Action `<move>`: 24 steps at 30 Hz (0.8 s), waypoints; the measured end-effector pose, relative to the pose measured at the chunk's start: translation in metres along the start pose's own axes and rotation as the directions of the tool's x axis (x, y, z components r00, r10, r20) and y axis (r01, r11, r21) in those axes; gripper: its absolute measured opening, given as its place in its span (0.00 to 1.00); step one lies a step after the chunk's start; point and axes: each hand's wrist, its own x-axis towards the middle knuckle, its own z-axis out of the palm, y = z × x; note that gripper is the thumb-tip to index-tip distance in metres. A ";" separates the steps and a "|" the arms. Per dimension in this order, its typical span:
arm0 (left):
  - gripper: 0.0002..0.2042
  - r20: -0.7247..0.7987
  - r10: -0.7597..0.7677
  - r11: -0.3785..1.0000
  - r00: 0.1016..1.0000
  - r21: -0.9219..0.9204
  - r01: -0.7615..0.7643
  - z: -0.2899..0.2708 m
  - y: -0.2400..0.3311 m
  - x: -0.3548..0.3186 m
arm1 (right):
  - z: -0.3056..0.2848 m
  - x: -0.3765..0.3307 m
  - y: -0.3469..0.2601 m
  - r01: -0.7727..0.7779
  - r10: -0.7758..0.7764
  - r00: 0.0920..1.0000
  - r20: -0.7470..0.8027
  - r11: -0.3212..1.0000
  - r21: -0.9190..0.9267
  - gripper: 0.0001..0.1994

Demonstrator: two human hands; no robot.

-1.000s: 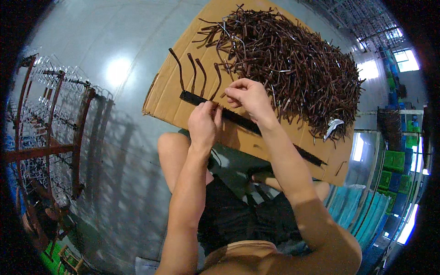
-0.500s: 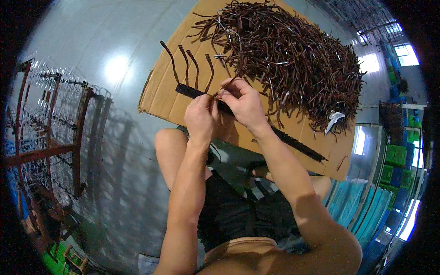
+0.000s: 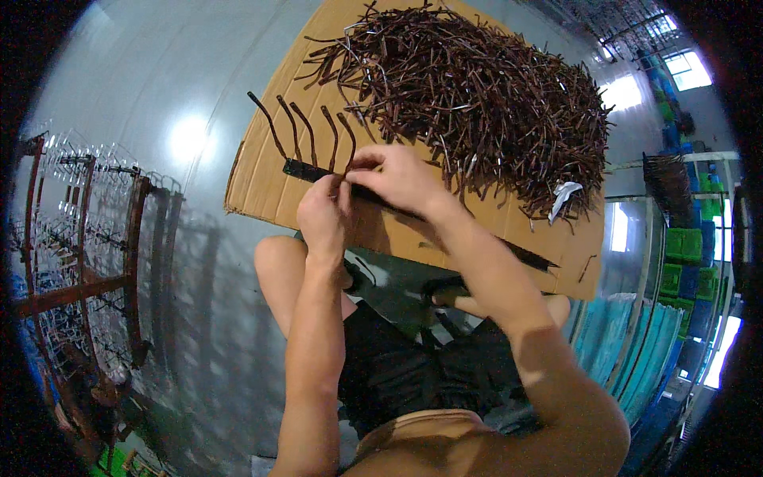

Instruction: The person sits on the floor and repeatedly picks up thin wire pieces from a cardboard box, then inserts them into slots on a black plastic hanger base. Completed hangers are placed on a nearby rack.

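A long black toothed strip [image 3: 524, 253] lies slantwise across the cardboard, my forearm crossing over part of it. Near its left end, several thin brown eyeglass temples [image 3: 300, 131] stand upright in a row. Both hands meet at the rightmost eyeglass temple [image 3: 350, 137]. My left hand [image 3: 320, 213] is closed, thumb and fingers pinching at its lower end by the strip. My right hand [image 3: 404, 181] is closed too, its fingertips pinched at the same temple just above; the exact contact is partly hidden by the fingers.
A large heap of loose brown eyeglass temples [image 3: 485, 103] covers the far right of the cardboard sheet [image 3: 381, 238]. A white scrap [image 3: 564, 199] lies on the heap's near edge. Brown racks [image 3: 87, 238] stand at the left, green crates [image 3: 683, 246] at the right.
Another temple now stands in the row, at my fingers. In the picture, both hands and the cardboard sit farther left; the head view has shifted somewhat.
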 end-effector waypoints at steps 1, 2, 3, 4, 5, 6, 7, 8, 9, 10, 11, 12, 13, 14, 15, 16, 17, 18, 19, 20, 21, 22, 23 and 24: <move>0.08 -0.007 -0.056 0.998 0.998 0.002 0.056 -0.003 0.000 0.003 | -0.013 0.009 0.012 0.015 -0.019 0.998 0.056 0.997 0.076 0.13; 0.08 -0.013 -0.081 0.995 0.997 0.050 0.082 -0.005 0.001 0.006 | -0.023 0.012 0.023 0.093 -0.092 0.994 -0.052 0.996 0.012 0.14; 0.08 -0.027 -0.114 0.988 0.993 0.101 0.116 -0.008 0.001 0.009 | -0.030 0.020 0.028 0.125 -0.143 0.988 -0.053 0.958 -0.259 0.14; 0.08 -0.030 -0.141 0.978 0.990 0.150 0.143 -0.011 0.006 0.012 | -0.038 0.025 0.036 0.133 -0.186 0.981 -0.053 0.850 -0.510 0.14; 0.08 -0.025 -0.116 0.975 0.993 0.188 0.119 -0.013 0.015 0.013 | -0.039 0.029 0.055 0.197 -0.294 0.955 -0.043 0.734 -0.649 0.14; 0.08 -0.013 -0.103 0.992 0.995 0.076 0.104 -0.011 0.017 0.012 | -0.042 0.031 0.065 0.284 -0.392 0.920 0.015 0.638 -0.716 0.12; 0.08 -0.005 -0.093 0.995 0.996 -0.035 0.092 -0.006 0.013 0.009 | -0.044 0.034 0.073 0.365 -0.481 0.873 0.085 0.527 -0.768 0.10; 0.08 0.002 -0.079 0.986 0.997 -0.145 0.078 0.000 0.007 0.006 | -0.048 0.037 0.080 0.434 -0.556 0.815 0.161 0.403 -0.806 0.09; 0.08 -0.023 -0.015 0.987 1.000 -0.160 0.011 0.010 -0.006 0.001 | -0.050 0.041 0.089 0.480 -0.632 0.756 0.169 0.360 -0.800 0.05; 0.10 -0.004 -0.008 0.996 1.000 -0.090 0.007 0.007 0.000 -0.001 | -0.055 0.040 0.083 0.486 -0.634 0.758 0.151 0.395 -0.780 0.06; 0.09 0.000 -0.006 0.997 1.000 -0.080 0.006 0.009 -0.001 0.003 | -0.062 0.038 0.076 0.490 -0.635 0.761 0.132 0.430 -0.759 0.06; 0.08 0.012 -0.008 0.998 1.000 -0.066 0.009 0.010 -0.002 0.003 | -0.065 0.033 0.071 0.490 -0.629 0.769 0.110 0.471 -0.733 0.06; 0.08 0.023 -0.022 0.999 1.000 -0.030 0.023 0.008 0.002 0.004 | -0.065 0.030 0.066 0.412 -0.623 0.781 -0.041 0.563 -0.717 0.07; 0.07 0.033 -0.035 0.999 0.999 0.004 0.035 0.005 0.007 0.006 | -0.064 0.025 0.061 0.331 -0.554 0.811 -0.187 0.699 -0.634 0.09; 0.07 0.043 -0.041 0.999 0.998 0.037 0.040 0.004 0.011 0.007 | -0.056 0.022 0.057 0.295 -0.494 0.821 -0.286 0.796 -0.529 0.08; 0.07 0.015 -0.016 0.999 1.000 0.039 0.015 0.004 0.007 0.007 | -0.043 0.021 0.048 0.266 -0.424 0.826 -0.371 0.874 -0.406 0.08; 0.07 -0.013 0.010 0.999 1.000 0.043 -0.010 0.005 0.002 0.006 | -0.029 0.016 0.037 0.151 -0.141 0.932 -0.334 0.988 0.004 0.07; 0.07 -0.041 0.036 0.998 0.999 0.046 -0.034 0.005 -0.002 0.006 | -0.016 0.010 0.021 -0.038 0.115 0.978 -0.174 0.918 0.394 0.07; 0.07 -0.046 0.054 0.997 0.997 0.055 -0.052 0.006 -0.001 0.006 | -0.006 0.006 0.014 -0.052 0.133 0.981 -0.143 0.884 0.466 0.06; 0.06 -0.051 0.072 0.996 0.996 0.064 -0.068 0.007 0.000 0.007 | 0.003 0.006 0.013 -0.022 0.119 0.981 -0.155 0.855 0.519 0.06; 0.06 -0.056 0.091 0.994 0.994 0.073 -0.087 0.008 0.002 0.007 | 0.009 0.007 0.009 -0.005 0.107 0.980 -0.165 0.854 0.520 0.06; 0.06 -0.042 0.084 0.994 0.996 0.077 -0.081 0.007 0.003 0.007 | 0.013 0.007 0.007 0.011 0.094 0.980 -0.176 0.853 0.521 0.06; 0.06 -0.029 0.077 0.994 0.997 0.082 -0.075 0.005 0.005 0.007 | 0.017 0.008 0.011 0.007 0.105 0.974 -0.198 0.870 0.493 0.07; 0.05 -0.019 0.071 0.994 0.997 0.085 -0.069 0.004 0.007 0.007 | 0.020 0.009 0.015 0.003 0.112 0.969 -0.221 0.887 0.461 0.08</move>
